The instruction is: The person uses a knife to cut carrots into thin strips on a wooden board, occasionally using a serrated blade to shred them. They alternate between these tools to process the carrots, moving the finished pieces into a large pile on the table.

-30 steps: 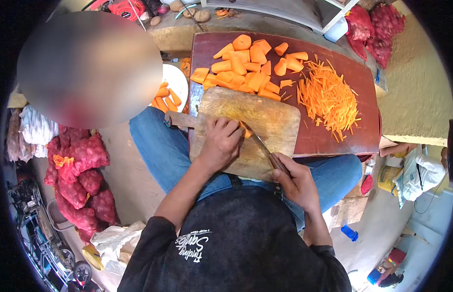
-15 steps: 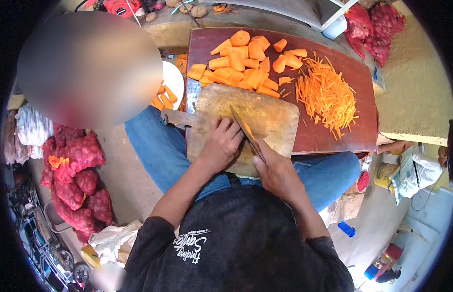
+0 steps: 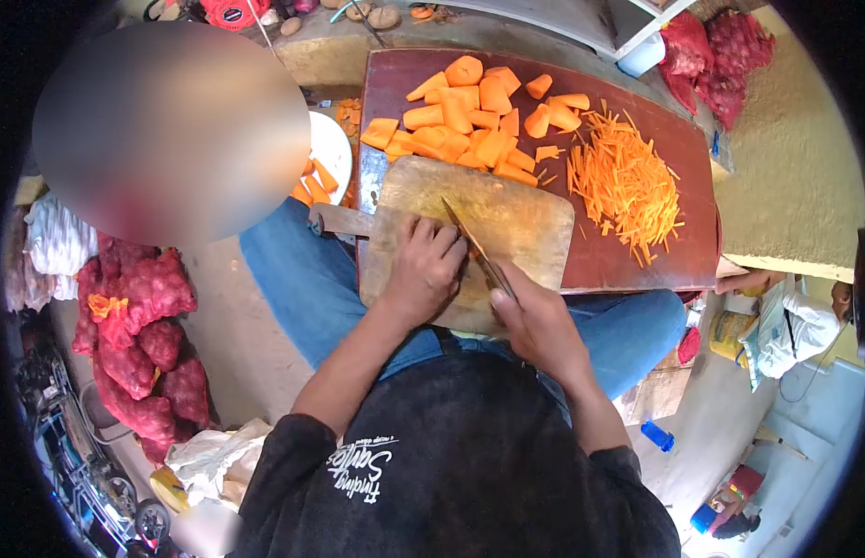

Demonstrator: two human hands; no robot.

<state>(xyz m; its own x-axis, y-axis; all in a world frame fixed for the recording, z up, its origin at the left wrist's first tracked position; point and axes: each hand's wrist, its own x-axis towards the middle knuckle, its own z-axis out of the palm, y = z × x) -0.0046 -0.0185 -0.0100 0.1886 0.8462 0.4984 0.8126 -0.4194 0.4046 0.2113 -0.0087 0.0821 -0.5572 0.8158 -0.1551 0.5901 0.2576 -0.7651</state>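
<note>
A wooden cutting board (image 3: 521, 228) with a handle on its left lies over the near edge of a dark red table. My right hand (image 3: 535, 316) is wrapped round the handle of a knife (image 3: 476, 240), whose blade slants up and left over the board. Close by the blade, my left hand (image 3: 423, 270) presses down on the board with curled fingers; whatever lies under them is hidden. Chunks of peeled carrot (image 3: 456, 113) are heaped just beyond the board. To the right sits a pile of carrot strips (image 3: 628, 186).
The red table (image 3: 674, 121) stands before my crossed legs. On the left are a white plate (image 3: 332, 139) with carrot pieces and red mesh sacks (image 3: 144, 372). More mesh sacks (image 3: 721, 56) stand at the far right. Another person (image 3: 795, 325) is at the right, behind the table.
The knife and my right hand have shifted slightly right, and the blade stands a little steeper. My left hand stays on the board in nearly the same place.
</note>
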